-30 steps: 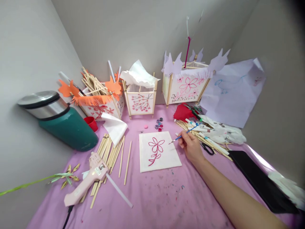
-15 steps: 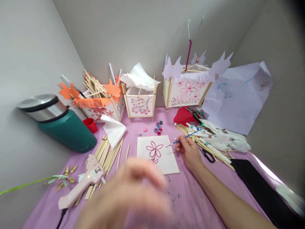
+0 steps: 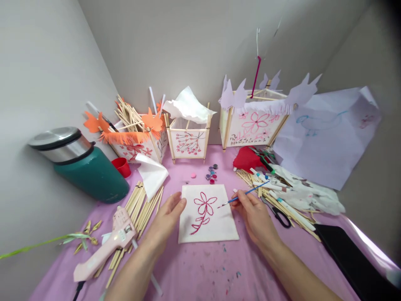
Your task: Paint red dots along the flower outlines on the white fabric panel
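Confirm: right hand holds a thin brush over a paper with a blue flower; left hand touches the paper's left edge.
Wrong colour: the head view shows the flower is red. The right hand holds the brush over the paper; the left hand touches its left edge.

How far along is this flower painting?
Done: a red flower with petals, stem and leaves stands outlined on the white sheet. In hand: the right hand holds a thin blue brush, tip near a right petal, while the left hand rests on the sheet's left edge. Left: the petals are bare outlines, and the sheet lies flat, apart from the lanterns behind.
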The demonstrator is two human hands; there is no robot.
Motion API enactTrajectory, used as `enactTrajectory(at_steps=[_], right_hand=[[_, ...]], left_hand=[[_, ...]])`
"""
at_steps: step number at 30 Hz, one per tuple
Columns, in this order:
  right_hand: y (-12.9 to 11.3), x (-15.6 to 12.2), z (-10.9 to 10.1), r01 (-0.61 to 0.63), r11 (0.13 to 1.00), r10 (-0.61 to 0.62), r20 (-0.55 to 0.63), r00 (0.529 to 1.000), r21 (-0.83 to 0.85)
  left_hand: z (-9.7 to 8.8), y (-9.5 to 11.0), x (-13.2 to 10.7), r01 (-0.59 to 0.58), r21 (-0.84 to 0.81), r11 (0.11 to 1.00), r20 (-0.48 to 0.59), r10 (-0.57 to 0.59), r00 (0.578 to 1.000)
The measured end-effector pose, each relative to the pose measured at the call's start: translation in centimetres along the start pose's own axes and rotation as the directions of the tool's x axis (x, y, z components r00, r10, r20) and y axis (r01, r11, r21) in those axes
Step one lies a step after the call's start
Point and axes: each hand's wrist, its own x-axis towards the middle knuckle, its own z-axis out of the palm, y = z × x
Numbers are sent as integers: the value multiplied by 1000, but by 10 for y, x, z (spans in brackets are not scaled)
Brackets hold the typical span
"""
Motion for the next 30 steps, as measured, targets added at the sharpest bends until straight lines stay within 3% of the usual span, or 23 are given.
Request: enactTrajectory(at_steps=[11,15,19,21,23,26,30], right_hand=[[8,1,-2,95,973,-90,33,995,-209],[12,9,-6,162,977,-164,-4,986,-140],[15,12,-9,201,975,-208,-62,976,-98],[15,8,-7,198,976,-205,-81,975,-88],[13,1,-3,177,981,-185,-97,978,-83],[8,-10,5,145,981,-158,-94,983,-128],[4,-14,12,121,978,-135,-74,988,-172]], left_hand=[[-15,-11,15,-57,-73,996,-21,56,998],[-18,-13,15,-162,212,964,-4,167,986],[-19,-15,8,-309,648,696,97,327,940],[-19,-15,1,-340,748,571,166,334,928],[-19,-15,-5,-349,789,505,208,316,926],[-16,-15,-10,-327,817,475,209,284,936],[-14,-13,-11,-276,783,558,168,238,957]])
